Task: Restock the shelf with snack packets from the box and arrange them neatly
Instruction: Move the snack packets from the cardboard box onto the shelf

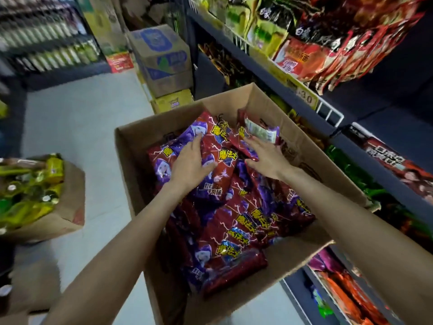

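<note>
Early stage. Open brown cardboard box (234, 99) still piled with red-and-purple foil snack packets (234, 221); none lifted. Left hand (189, 163) and right hand (267, 158) rest flat on them, grip wide. Dark metal shelf (276, 83) alongside.

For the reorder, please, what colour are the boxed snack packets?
Red and purple snack packets with yellow lettering; head view.

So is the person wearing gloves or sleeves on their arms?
No. Both hands, left and right, are bare, with no gloves, and no rings or watch show. Both forearms are bare too, with no sleeves in view. The nails look short and plain.
</note>
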The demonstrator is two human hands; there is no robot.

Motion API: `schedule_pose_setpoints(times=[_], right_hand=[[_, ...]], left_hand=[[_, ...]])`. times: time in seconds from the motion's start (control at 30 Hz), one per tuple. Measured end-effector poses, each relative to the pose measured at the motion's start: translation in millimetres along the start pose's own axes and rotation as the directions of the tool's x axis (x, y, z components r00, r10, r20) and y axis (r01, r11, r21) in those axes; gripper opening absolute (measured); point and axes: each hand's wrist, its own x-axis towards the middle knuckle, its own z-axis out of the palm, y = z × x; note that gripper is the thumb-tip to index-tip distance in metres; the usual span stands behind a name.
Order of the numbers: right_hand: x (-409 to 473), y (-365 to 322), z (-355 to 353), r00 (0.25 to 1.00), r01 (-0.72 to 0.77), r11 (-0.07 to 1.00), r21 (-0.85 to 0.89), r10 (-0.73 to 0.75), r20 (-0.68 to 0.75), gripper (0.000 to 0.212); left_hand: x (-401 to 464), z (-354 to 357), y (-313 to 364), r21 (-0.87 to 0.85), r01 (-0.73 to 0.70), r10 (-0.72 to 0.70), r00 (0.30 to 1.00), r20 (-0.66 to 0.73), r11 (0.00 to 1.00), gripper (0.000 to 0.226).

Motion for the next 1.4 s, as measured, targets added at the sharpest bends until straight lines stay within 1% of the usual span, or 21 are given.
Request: schedule_pose_setpoints(times=[0.1, 0.17, 0.27, 0.3, 0.37, 0.4, 0.43, 0.5, 0.57, 0.6, 0.67, 0.7, 0.77, 0.83, 0.87, 1.0, 1.1, 1.17, 1.23, 1.3, 1.4], right_hand=[[9, 0, 12, 0.988, -0.082, 0.990, 0.112, 0.066, 0.141, 0.068], [-6, -2, 18, 0.983, -0.052, 0.995, 0.080, 0.037, 0.178, 0.066], [-29, -2, 9, 0.988, 0.101, 0.992, -0.081, -0.090, 0.129, 0.053], [-29, -2, 4, 0.987, 0.133, 0.988, -0.081, -0.125, 0.096, 0.048], [-18, 0, -4, 0.992, 0.117, 0.993, -0.029, -0.116, 0.046, 0.042], [-9, 3, -4, 0.995, 0.088, 0.996, -0.005, -0.088, 0.036, 0.046], [2, 7, -4, 0.997, 0.053, 0.998, 0.024, -0.055, 0.057, 0.057], [22, 12, -4, 0.982, -0.008, 0.984, 0.179, -0.026, 0.188, 0.089], [39, 15, -7, 0.945, -0.036, 0.939, 0.342, -0.079, 0.318, 0.112], [44, 15, -9, 0.928, -0.044, 0.922, 0.384, -0.105, 0.358, 0.117], [45, 14, -15, 0.926, -0.047, 0.925, 0.378, -0.101, 0.363, 0.118], [43, 12, -19, 0.938, -0.049, 0.942, 0.332, -0.072, 0.340, 0.114], [35, 8, -26, 0.965, -0.016, 0.987, 0.161, -0.027, 0.262, 0.096], [25, 9, -33, 0.987, 0.039, 0.999, 0.029, -0.043, 0.155, 0.075], [19, 10, -38, 0.991, 0.067, 0.998, -0.016, -0.064, 0.114, 0.070], [-16, 18, -62, 0.987, 0.157, 0.970, -0.184, -0.160, -0.001, 0.053], [-47, 26, -77, 0.978, 0.155, 0.945, -0.289, -0.187, -0.089, 0.051], [-70, 31, -86, 0.973, 0.108, 0.952, -0.288, -0.160, -0.165, 0.052], [-97, 36, -96, 0.949, 0.075, 0.980, -0.185, -0.127, -0.289, 0.049], [-127, 41, -109, 0.920, 0.062, 0.998, -0.008, -0.061, -0.388, 0.039], [-181, 51, -127, 0.912, 0.018, 0.983, 0.182, 0.058, -0.405, 0.022]], left_hand=[[6, 10, -6, 0.033, -0.014, 0.014, 1.000, 0.000, 0.999, 0.085], [6, 13, -13, 0.014, -0.013, 0.013, 1.000, -0.017, 1.000, 0.083], [6, 13, -22, -0.086, 0.007, -0.011, 0.999, -0.039, 0.996, 0.081], [6, 14, -24, -0.113, 0.013, -0.018, 0.999, -0.040, 0.994, 0.082], [7, 14, -25, -0.149, 0.018, -0.024, 0.999, -0.032, 0.989, 0.084], [7, 14, -25, -0.154, 0.021, -0.025, 0.999, -0.025, 0.988, 0.085], [7, 14, -24, -0.156, 0.026, -0.029, 0.999, -0.019, 0.987, 0.085], [8, 13, -22, -0.156, 0.032, -0.033, 0.999, -0.005, 0.987, 0.086], [8, 13, -19, -0.157, 0.026, -0.025, 1.000, 0.010, 0.987, 0.089], [8, 13, -18, -0.159, 0.021, -0.019, 1.000, 0.015, 0.987, 0.091], [8, 14, -15, -0.154, 0.020, -0.016, 0.999, 0.028, 0.988, 0.093], [9, 15, -14, -0.147, 0.021, -0.016, 0.999, 0.036, 0.989, 0.093], [9, 15, -13, -0.140, 0.012, -0.006, 0.999, 0.043, 0.990, 0.092], [10, 11, -11, -0.131, 0.001, 0.003, 0.999, 0.034, 0.991, 0.090], [9, 8, -9, -0.125, -0.007, 0.009, 1.000, 0.021, 0.992, 0.089], [-1, -12, 2, -0.147, -0.065, 0.055, 0.996, -0.072, 0.987, 0.083], [-13, -32, 16, -0.128, -0.145, 0.119, 0.974, -0.192, 0.981, 0.083], [-24, -46, 34, -0.096, -0.203, 0.166, 0.939, -0.301, 0.974, 0.080], [-36, -58, 56, -0.095, -0.246, 0.191, 0.901, -0.389, 0.965, 0.072], [-47, -68, 79, -0.178, -0.270, 0.172, 0.887, -0.429, 0.946, 0.056], [-62, -77, 113, -0.396, -0.324, 0.156, 0.903, -0.400, 0.859, 0.039]])
